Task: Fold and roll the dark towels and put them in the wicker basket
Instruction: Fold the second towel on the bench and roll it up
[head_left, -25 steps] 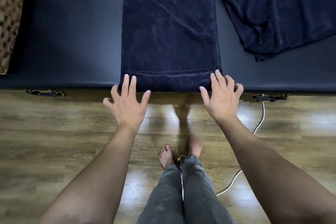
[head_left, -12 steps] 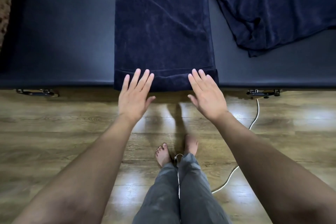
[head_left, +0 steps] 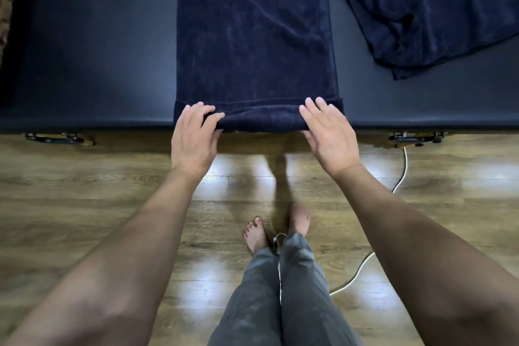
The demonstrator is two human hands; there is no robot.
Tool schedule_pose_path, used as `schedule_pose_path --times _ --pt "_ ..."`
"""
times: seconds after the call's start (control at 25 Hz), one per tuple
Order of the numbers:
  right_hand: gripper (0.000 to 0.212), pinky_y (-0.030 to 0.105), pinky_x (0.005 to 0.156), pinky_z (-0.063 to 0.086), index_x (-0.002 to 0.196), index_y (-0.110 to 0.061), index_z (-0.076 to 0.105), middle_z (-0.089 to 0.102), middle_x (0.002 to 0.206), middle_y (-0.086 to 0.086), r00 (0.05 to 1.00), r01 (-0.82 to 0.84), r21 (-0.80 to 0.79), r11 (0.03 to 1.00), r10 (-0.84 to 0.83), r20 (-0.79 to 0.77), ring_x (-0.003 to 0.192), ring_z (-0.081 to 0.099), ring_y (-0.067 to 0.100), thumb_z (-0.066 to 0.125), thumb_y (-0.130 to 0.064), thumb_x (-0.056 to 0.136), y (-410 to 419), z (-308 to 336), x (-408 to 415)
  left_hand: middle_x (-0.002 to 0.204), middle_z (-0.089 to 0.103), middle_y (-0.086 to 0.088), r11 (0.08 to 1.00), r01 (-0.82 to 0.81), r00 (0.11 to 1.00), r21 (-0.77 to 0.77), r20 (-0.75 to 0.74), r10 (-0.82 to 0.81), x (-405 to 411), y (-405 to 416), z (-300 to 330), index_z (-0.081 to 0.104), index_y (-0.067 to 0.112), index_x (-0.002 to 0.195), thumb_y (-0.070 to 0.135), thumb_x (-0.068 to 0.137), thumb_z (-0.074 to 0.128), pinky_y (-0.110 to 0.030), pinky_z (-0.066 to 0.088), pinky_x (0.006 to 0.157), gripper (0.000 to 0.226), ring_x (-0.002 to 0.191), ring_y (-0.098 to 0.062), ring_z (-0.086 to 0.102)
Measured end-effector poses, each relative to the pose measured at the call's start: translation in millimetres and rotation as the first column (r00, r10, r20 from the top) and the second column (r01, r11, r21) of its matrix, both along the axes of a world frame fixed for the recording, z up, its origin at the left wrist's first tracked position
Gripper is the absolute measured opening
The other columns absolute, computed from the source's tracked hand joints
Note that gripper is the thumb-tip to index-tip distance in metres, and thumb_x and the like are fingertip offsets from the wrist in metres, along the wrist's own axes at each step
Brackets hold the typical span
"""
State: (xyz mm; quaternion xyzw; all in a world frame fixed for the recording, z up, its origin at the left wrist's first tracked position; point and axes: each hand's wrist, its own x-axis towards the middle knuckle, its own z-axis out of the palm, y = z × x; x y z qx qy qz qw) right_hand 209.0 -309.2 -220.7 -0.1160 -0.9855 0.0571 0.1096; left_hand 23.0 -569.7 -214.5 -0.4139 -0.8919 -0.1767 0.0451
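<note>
While the long, folded navy terry towel (head_left: 255,36) lay flat on the dark padded table (head_left: 90,45), its near end turned over, rolling had just begun: the left hand (head_left: 193,137) pinched that roll and the right hand (head_left: 328,135) pressed on it with straight fingers. Next, both should push the roll evenly toward the far end.
</note>
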Motion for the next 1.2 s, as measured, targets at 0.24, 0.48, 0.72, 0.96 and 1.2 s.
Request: schedule_pose_path --times 0.24,0.48,0.72,0.96,1.2 --pt "0.027 0.044 0.087 0.040 0.124 -0.012 0.062 0.067 0.106 0.007 0.996 0.089 -0.237 0.967 -0.092 -0.004 0.099 0.059 0.035 0.051 -0.018 0.101 9.9 24.4 -21.9 0.096 0.063 -0.002 0.983 -0.142 0.989 -0.115 0.013 0.144 -23.6 23.3 30.0 0.064 0.020 0.110 0.031 0.105 0.039 -0.047 0.019 0.107 0.027 0.105 -0.023 0.053" --pt "0.030 0.046 0.083 0.036 0.107 -0.010 0.062 0.066 0.094 0.006 0.976 0.218 -0.240 0.946 -0.206 0.073 0.086 0.051 0.033 0.035 -0.022 0.108 19.5 38.0 -49.2 0.064 0.061 -0.007 0.959 -0.226 0.971 -0.171 -0.112 0.209 -48.9 50.5 34.8 0.053 0.018 0.071 0.042 0.107 0.027 -0.043 0.028 0.077 0.051 0.064 -0.032 0.051" --pt "0.046 0.041 0.071 0.025 0.087 -0.009 0.057 0.052 0.063 0.010 0.927 0.365 -0.087 0.927 -0.353 0.125 0.067 0.050 0.036 0.027 -0.039 0.106 25.7 30.5 -84.6 0.073 0.068 -0.015 0.896 -0.298 0.950 -0.328 -0.008 0.313 -70.6 73.3 33.8 0.059 0.017 0.070 0.048 0.108 0.029 -0.042 0.033 0.075 0.058 0.062 -0.034 0.046" --pt "0.027 0.043 0.074 0.030 0.083 -0.014 0.057 0.054 0.091 0.009 0.918 0.389 0.018 0.921 -0.390 0.071 0.083 0.049 0.032 0.061 -0.038 0.097 29.7 28.5 -97.5 0.085 0.060 -0.001 0.949 -0.188 0.979 -0.254 -0.122 0.161 -81.5 82.1 26.5 0.054 0.020 0.084 0.040 0.104 0.045 -0.042 0.031 0.077 0.030 0.081 -0.029 0.051" --pt "0.057 0.040 0.066 0.029 0.059 -0.015 0.057 0.051 0.066 0.002 0.933 0.358 0.203 0.911 -0.356 -0.049 0.065 0.047 0.028 0.048 -0.047 0.105 29.3 19.1 -96.1 0.077 0.064 0.004 0.959 -0.284 0.933 -0.024 -0.238 0.270 -51.2 76.9 24.6 0.063 0.022 0.080 0.040 0.107 0.045 -0.040 0.030 0.077 0.037 0.073 -0.025 0.054"
